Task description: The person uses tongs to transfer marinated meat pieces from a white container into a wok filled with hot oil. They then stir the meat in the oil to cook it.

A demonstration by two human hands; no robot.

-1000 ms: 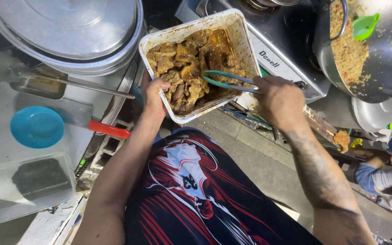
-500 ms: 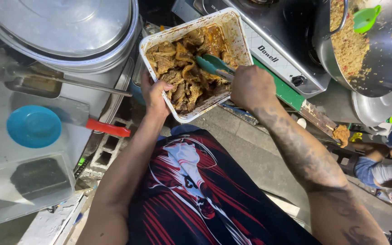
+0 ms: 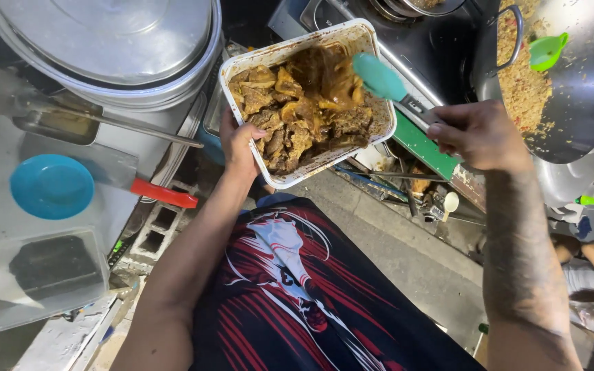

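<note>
Left hand [image 3: 238, 148] grips white foam tray [image 3: 372, 41] of stewed meat [image 3: 304, 113] — right hand [image 3: 479, 134] closed around teal-tipped tongs [image 3: 379, 77], tips over the meat.

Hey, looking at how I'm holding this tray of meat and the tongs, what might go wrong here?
The left hand alone grips the full white tray by one edge, over open floor, not a counter; it may tip and spill saucy meat. The right hand holds the teal-tipped tongs close beside the big rice wok; an elbow or tong swing could knock it.

Single head-worn view, steeply downward, close range.
</note>
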